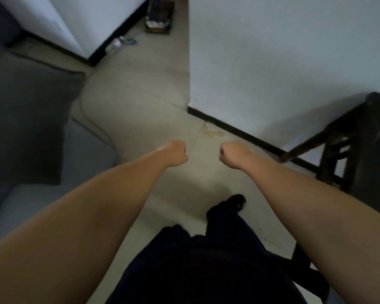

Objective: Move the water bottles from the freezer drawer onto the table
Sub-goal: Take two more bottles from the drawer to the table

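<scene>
1. Above the pale floor (pixel 145 102), the left hand (pixel 176 155) and right hand (pixel 230 155) hang out front, near each other.
2. Each grip is curled into a fist, holding nothing.
3. Water bottles, freezer drawer: neither visible.
4. A dark wooden stool (pixel 358 137) stands right.

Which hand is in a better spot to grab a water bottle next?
Neither yet. The left hand and right hand are both curled into fists holding nothing, level with each other above the floor. No freezer drawer or table is in view. A bottle-like thing lies far ahead, left.
</scene>
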A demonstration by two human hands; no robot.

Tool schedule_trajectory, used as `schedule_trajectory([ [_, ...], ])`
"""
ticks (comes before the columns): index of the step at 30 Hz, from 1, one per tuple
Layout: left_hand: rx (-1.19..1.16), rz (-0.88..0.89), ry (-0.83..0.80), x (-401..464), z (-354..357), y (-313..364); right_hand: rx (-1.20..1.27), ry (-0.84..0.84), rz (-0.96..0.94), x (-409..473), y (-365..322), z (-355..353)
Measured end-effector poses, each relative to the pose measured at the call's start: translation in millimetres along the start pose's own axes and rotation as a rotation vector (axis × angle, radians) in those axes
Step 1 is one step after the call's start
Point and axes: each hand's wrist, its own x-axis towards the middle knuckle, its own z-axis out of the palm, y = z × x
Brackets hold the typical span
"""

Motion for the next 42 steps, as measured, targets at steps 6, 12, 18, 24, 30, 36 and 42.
schedule_trajectory([
  [6,-0.174,-0.21,0.054,-75,20,-83,-0.106,-0.007,-0.243,2,-106,9],
  [12,-0.43,-0.526,0.171,-148,61,-135,-0.337,-0.07,-0.494,-7,-197,24],
  [18,-0.689,-0.868,0.301,-213,114,-143,-0.586,-0.139,-0.806,-18,-257,44],
  [24,-0.899,-1.128,0.396,-261,180,-117,-0.846,-0.166,-1.059,-53,-298,73],
  [30,-1.109,-1.346,0.473,-325,253,-84,-1.038,-0.237,-1.316,-126,-340,131],
  [36,-1.27,-1.558,0.576,-414,330,-58,-1.143,-0.245,-1.569,-232,-382,208],
  [42,-1.337,-1.717,0.674,-525,401,-39,-1.2,-0.253,-1.754,-355,-424,289],
])
